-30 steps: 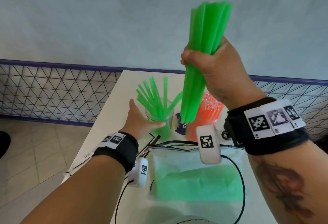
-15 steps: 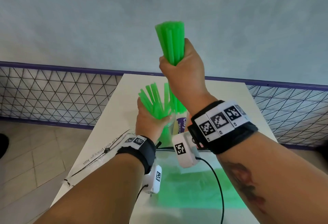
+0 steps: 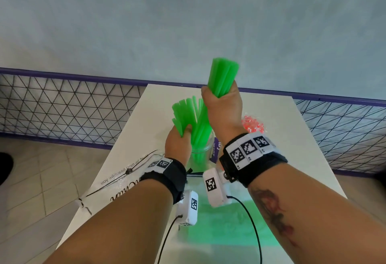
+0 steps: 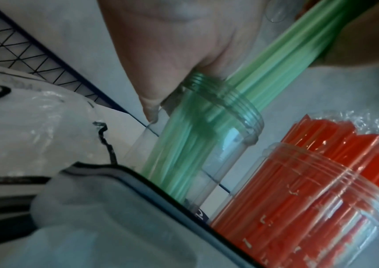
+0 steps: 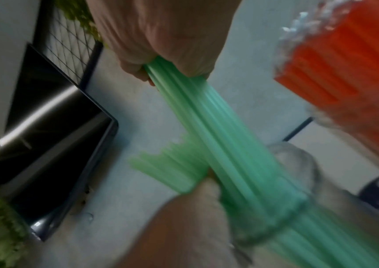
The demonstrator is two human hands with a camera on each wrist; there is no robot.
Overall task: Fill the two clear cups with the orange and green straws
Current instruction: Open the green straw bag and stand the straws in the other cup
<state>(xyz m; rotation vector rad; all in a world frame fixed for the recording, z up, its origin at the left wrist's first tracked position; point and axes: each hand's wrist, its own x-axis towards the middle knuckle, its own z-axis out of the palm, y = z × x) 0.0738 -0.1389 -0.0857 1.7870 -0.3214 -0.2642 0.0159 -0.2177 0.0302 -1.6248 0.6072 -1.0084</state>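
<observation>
My right hand [image 3: 222, 105] grips a thick bundle of green straws [image 3: 224, 75] held upright, and its lower ends reach down into the clear cup [image 3: 201, 151] at mid table. Beside it, my left hand [image 3: 178, 144] holds the green straws standing in that cup [image 3: 184, 113], fanned over to the left. The left wrist view shows the cup [image 4: 225, 148] with green straws [image 4: 183, 154] inside and a fingertip at its rim. The second clear cup [image 4: 321, 181] stands to the right, full of orange straws [image 4: 310, 199] [image 3: 251, 122] still in plastic wrap. The bundle [image 5: 218, 130] looks blurred in the right wrist view.
A clear zip pouch [image 3: 229, 232] with a green tint lies near me on the white table [image 3: 282, 138]. A printed plastic bag [image 3: 117, 182] hangs over the left edge. A purple-labelled item [image 3: 217, 148] stands behind the cup. Wire fencing [image 3: 62, 107] lines the wall.
My right hand swung in from the upper right and lowered its green bundle into the cup. My left hand left the cup's side and gathered the cup's straws leftward.
</observation>
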